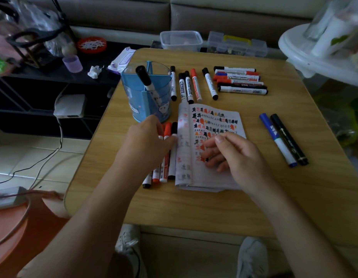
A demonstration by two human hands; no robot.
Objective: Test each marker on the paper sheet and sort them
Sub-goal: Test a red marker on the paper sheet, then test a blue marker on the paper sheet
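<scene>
While your left hand (148, 141) lies straight-fingered on the whiteboard markers (167, 130) beside the paper sheet (212, 121), your right hand (240, 155) rests loosely curled, empty, upon it. They look light, slick and rollable; pinch one mid-barrel.

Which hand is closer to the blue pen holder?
Left. The left hand sits just in front of the blue pen holder; the right hand is farther right, over the paper sheet.

Dim, muted indoor light; brightest at the upper right of the frame. Edges bend with wide-angle distortion; lower corners are soft and blurred.
</scene>
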